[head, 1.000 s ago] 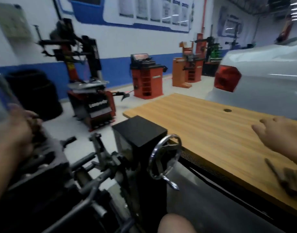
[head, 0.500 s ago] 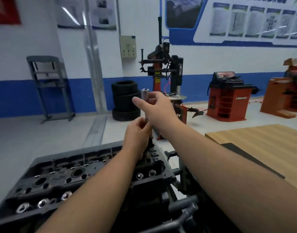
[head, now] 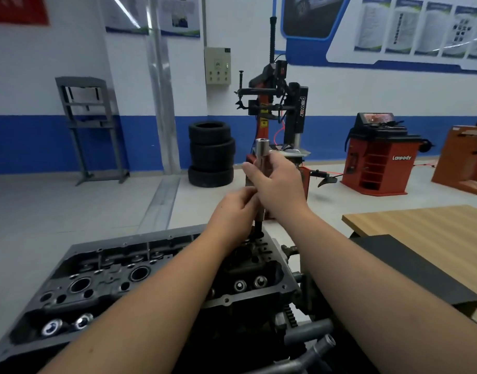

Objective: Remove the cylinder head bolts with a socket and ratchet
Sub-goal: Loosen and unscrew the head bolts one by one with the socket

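Gripping the upright socket, right hand sits above left hand pinching its lower shaft.

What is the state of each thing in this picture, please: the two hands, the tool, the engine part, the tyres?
Right hand: curled round the socket tool, holding it upright.
Left hand: grips the tool lower down.
Socket tool: upright, open end up, lower end at the cylinder head.
Cylinder head: uncovered, top open.
Tyres: stacked by the wall.
Wooden table: bare where it shows.
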Tool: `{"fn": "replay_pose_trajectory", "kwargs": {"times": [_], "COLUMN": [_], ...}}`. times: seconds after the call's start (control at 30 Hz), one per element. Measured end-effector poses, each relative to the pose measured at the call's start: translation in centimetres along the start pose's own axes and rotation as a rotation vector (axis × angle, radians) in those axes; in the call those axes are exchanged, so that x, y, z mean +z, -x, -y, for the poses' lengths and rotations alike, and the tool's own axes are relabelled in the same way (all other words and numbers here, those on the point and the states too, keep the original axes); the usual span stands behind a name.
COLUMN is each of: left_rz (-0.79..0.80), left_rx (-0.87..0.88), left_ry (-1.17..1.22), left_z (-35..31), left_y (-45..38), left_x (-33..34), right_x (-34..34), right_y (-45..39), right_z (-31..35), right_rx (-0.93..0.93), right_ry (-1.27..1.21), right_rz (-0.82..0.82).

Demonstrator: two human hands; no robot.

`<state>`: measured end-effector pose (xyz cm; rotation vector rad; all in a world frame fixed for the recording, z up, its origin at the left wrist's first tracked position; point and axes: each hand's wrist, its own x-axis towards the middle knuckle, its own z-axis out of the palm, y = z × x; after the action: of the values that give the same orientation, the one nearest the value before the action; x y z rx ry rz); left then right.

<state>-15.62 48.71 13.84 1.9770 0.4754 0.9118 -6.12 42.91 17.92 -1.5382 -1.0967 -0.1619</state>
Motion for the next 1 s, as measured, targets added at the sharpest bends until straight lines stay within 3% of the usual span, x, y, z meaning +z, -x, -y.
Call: {"fn": "replay_pose_trajectory", "kwargs": {"times": [0.1,0.2,0.27,0.37,0.57,0.67,0.77,1.0], "left_rz": [-0.079,0.044,0.129,0.121,0.006,0.153,0.223,0.027], "left_rx": [-0.043,-0.105,-0.118,-0.089,-0.063,-0.088,-0.067,-0.012], "left_ry": [0.112,0.193,0.218,0.11,0.019,0.101,0.123,0.014], "left_z": [0.5,1.3,1.7,2.0,1.5,1.9,2.1,2.4], "left_y": [0.0,-0.3,-0.2,-0.1,0.0,0.0,0.1,-0.3], "left_x": [-0.1,-0.4,-0.9,-1.0,-0.7,-0.8,-0.9,-1.0], "right_x": [-1.0,-2.0,-2.3,-1.9,-0.3,-0.5,0.1,2.8], "right_y": [-0.4,-0.8,-0.7,-0.2,0.8,1.3,2.0,3.9], "right_z": [0.6,1.0,1.3,1.6,0.4,0.0,-0.2,-1.0], "right_rx": [-0.08,-0.107,-0.063,0.002,-0.133,-0.173,-0.054,-0.027], "right_ry": [0.148,0.207,0.103,-0.059,0.211,0.101,-0.09,0.016], "right_rz": [0.058,0.098,0.193,0.243,0.01,-0.028,-0.019,-0.234]}}
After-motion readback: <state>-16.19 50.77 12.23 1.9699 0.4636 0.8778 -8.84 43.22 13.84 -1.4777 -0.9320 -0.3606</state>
